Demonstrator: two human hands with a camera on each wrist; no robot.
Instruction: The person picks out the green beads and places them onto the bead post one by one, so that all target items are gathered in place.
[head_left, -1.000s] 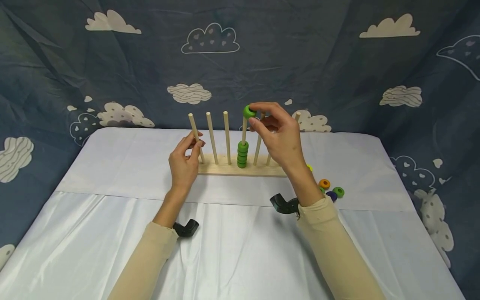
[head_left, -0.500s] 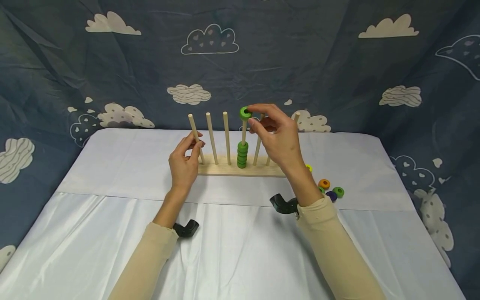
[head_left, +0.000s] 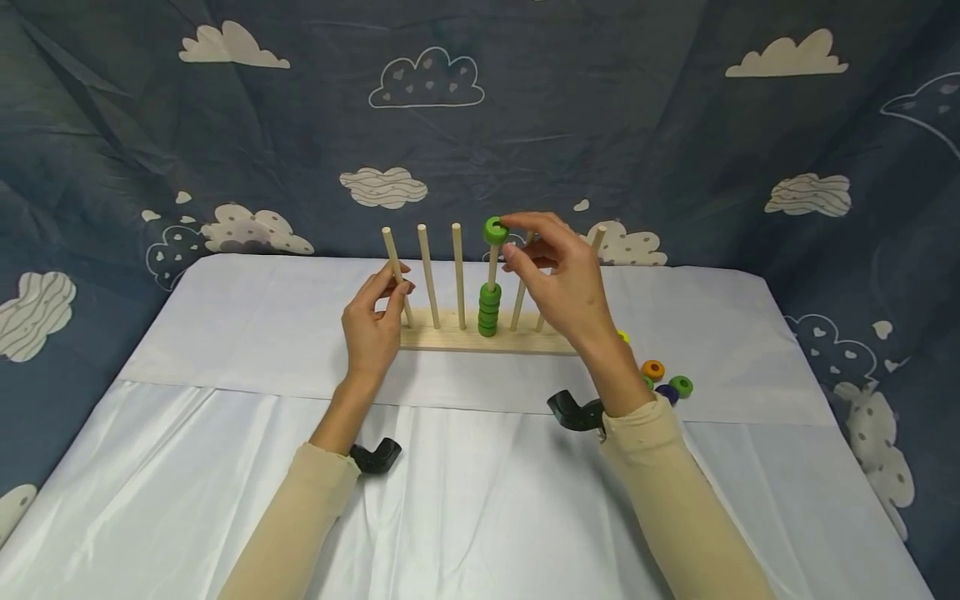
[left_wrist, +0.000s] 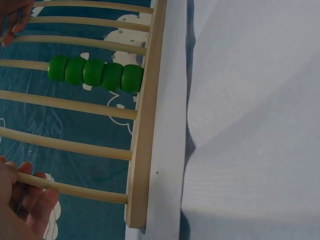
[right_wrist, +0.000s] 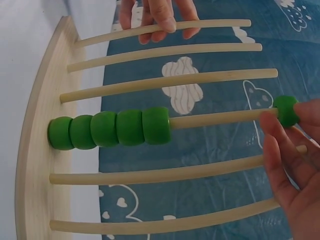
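A wooden stand (head_left: 435, 337) with several upright pegs stands on the table. Five-like stacking aside, several green beads (head_left: 488, 310) sit at the bottom of the middle peg (right_wrist: 220, 118). Another green bead (head_left: 496, 231) is at that peg's top end, where my right hand (head_left: 566, 279) holds it with index finger and thumb; the right wrist view shows this bead (right_wrist: 286, 111) at the peg's tip. My left hand (head_left: 372, 321) pinches the leftmost peg (left_wrist: 75, 190) partway up, between thumb and fingers. The right forearm partly hides the loose beads.
To the right of the stand lie loose beads: an orange bead (head_left: 653, 370), a green bead (head_left: 681, 386) and a dark blue bead (head_left: 667, 393), with a yellow bead (head_left: 623, 336) peeking past the forearm. A white cloth (head_left: 450, 500) covers the table; a cloud-print curtain (head_left: 600, 125) hangs behind.
The right hand has brought the green bead left and slightly down, over the middle peg's top. The left hand keeps its hold on the leftmost peg. The head view has shifted slightly.
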